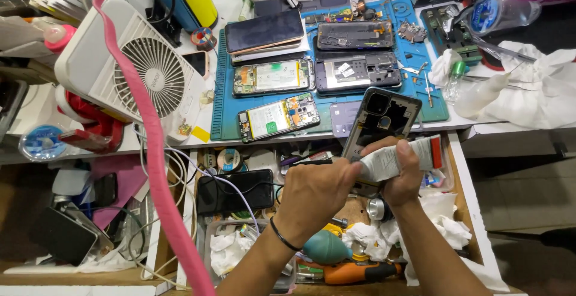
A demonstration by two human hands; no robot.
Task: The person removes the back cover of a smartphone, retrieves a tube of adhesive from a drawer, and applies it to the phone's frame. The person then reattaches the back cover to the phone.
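My right hand (401,176) grips a white squeeze tube (403,157) with a red end, held crosswise over an open drawer. My left hand (313,195) is closed at the tube's left tip, thumb and fingers pinching there. Just behind the tube stands a dark phone frame (381,119) with its camera cut-out on top; its lower part is hidden by my hands, and I cannot tell which hand bears it. A black band circles my left wrist.
A teal work mat (223,110) holds several opened phones. A white fan (129,71) and a pink hose (157,170) are at left. The drawer (471,212) holds a black phone (235,190), tissues, a teal blower and an orange screwdriver. White cloth lies at right.
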